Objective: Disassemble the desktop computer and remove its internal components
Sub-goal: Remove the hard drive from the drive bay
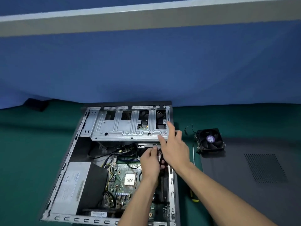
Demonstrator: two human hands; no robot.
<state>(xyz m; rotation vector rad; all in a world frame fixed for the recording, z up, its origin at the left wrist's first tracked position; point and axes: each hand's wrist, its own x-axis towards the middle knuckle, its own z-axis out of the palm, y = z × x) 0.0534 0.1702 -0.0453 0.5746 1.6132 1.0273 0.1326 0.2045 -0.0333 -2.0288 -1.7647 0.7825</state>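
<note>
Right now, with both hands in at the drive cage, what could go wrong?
The left hand pinches something at the cables beneath the drive cage; tugging the wires could strain them. The right hand reaches across the cage's sheet-metal edge, which might nick it. The screwdriver lies near the right forearm and could be knocked.

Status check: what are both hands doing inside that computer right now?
Left hand pinching connector under drive cage. Right hand open, fingers on cage edge. Cooler fan already out. Cables crowd the spot.
</note>
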